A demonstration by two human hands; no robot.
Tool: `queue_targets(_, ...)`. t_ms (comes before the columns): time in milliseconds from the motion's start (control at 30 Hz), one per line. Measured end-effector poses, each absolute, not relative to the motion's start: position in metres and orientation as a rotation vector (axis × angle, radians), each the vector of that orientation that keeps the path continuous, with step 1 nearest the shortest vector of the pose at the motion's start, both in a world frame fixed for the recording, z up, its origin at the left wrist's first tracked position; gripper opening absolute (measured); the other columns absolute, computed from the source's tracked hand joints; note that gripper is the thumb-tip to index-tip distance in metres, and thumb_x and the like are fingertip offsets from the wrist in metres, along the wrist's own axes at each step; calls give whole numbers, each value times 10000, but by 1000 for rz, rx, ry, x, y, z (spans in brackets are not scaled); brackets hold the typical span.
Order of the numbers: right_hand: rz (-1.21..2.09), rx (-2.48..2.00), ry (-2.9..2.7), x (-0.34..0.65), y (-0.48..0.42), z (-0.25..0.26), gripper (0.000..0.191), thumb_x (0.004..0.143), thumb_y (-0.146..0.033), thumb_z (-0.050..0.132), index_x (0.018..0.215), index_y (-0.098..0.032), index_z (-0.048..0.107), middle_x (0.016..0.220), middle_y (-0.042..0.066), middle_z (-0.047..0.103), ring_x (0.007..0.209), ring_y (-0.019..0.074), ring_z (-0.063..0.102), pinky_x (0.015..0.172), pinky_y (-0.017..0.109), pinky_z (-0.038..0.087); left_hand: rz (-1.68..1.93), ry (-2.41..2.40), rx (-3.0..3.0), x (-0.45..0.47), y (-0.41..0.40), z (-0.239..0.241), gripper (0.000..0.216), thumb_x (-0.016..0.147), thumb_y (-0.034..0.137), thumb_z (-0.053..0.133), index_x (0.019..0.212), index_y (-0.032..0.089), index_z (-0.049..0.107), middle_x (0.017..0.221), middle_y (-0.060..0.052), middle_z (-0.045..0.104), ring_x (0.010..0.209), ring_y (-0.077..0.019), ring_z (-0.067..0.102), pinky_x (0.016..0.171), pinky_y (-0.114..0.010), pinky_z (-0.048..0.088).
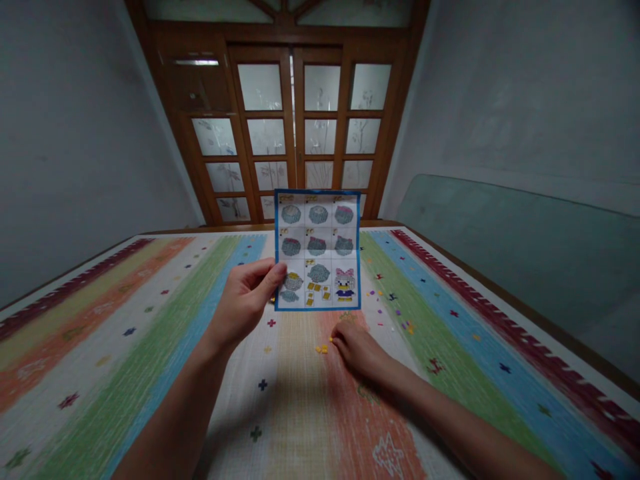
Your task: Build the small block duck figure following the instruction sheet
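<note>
Yellow bricks by the right hand's curled fingertips could scatter off the table — left hand pinches the sheet.

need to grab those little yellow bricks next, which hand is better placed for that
Probably the right hand: it rests on the tablecloth with its fingertips right beside the small yellow pieces. The left hand is raised, pinching the instruction sheet by its lower left edge.
</note>
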State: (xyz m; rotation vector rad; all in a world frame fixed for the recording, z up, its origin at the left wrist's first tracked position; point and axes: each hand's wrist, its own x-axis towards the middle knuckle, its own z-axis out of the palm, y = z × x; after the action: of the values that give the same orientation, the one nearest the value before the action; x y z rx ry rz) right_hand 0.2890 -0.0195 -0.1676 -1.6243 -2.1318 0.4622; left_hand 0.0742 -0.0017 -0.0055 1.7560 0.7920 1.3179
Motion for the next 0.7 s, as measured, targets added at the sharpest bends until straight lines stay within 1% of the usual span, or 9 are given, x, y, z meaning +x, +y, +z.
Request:
queue_targets(100, 478, -1579, -2158, 288, -16, -169, 178, 851, -201, 468, 778, -164, 626, 843, 91, 667, 792, 206, 598, 713, 299, 443, 1304, 787, 1756, 75, -2, -6, 389, 808, 427, 573, 546, 153, 487, 529, 32, 387, 484, -83, 346, 434, -200, 274)
queue_targets(300, 517, -1492, -2158, 295, -20, -161, 198, 851, -175, 460, 842, -148, 656, 866, 88, 676, 796, 179, 595, 714, 275, 437, 1313, 755, 1784, 75, 0, -6, 384, 819, 406, 567, 543, 150, 489, 528, 34, 378, 479, -77, 322, 423, -198, 252)
queue_targets(400, 472, -1479, -2101, 312, -14, -149, 183, 827, -173, 482, 813, -155, 663, 844, 80, 688, 790, 174, 601, 712, 265, 433, 1307, 753, 1786, 74, 0, -6, 388, 820, 418, 564, 549, 152, 485, 533, 33, 376, 481, -77, 316, 424, -201, 249)
queue_targets(433, 462, -1504, -2038, 322, -9, -145, 189, 817, -177, 483, 796, -159, 669, 816, 76, 696, 755, 170, 607, 698, 262, 435, 1304, 755, 1785, 74, 1, -6, 393, 818, 426, 565, 548, 153, 479, 532, 34, 370, 481, -77, 312, 423, -201, 246)
queue_targets(533, 330, -1591, -1720, 363, 11, -134, 185, 773, -277, 540, 736, -178, 692, 744, 56, 705, 676, 171, 607, 665, 265, 442, 1307, 767, 1792, 75, 0, -5, 411, 810, 446, 569, 541, 156, 457, 528, 39, 350, 479, -77, 301, 421, -204, 232)
queue_targets(600, 262, -1652, -1571, 396, 25, -133, 235, 754, -328, 527, 749, -167, 698, 733, 66, 704, 654, 185, 603, 639, 281, 445, 1308, 786, 1805, 76, 1, -4, 419, 807, 452, 567, 537, 156, 446, 525, 41, 344, 479, -76, 295, 423, -204, 227)
queue_targets(700, 188, -1746, -1352, 440, 38, -142, 341, 723, -423, 505, 687, -136, 686, 633, 89, 676, 587, 208, 587, 561, 303, 433, 1308, 806, 1823, 77, 2, -3, 419, 807, 451, 562, 537, 155, 441, 525, 43, 343, 481, -74, 294, 429, -202, 228)
